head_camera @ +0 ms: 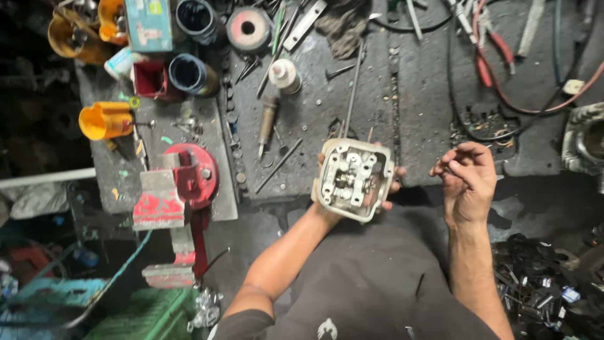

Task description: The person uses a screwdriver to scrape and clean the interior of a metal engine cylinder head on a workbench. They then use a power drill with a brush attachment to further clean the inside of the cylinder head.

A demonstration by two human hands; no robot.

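Note:
My left hand (391,184) holds a pale metal engine cylinder head (352,179) from underneath, its open side with valve parts facing up; only the fingertips show at its right edge. My right hand (467,177) is raised just to the right of it, fingers curled together around something small and dark that I cannot make out. Both hands hover over the front edge of a grimy dark workbench (415,107).
A red bench vise (179,189) is fixed at the bench's left corner. Orange cups (106,119), dark cans (189,72), a tape roll (248,28), a screwdriver (267,123), a long rod (352,88) and red-handled pliers (487,56) lie on the bench. Scrap parts (541,283) pile at lower right.

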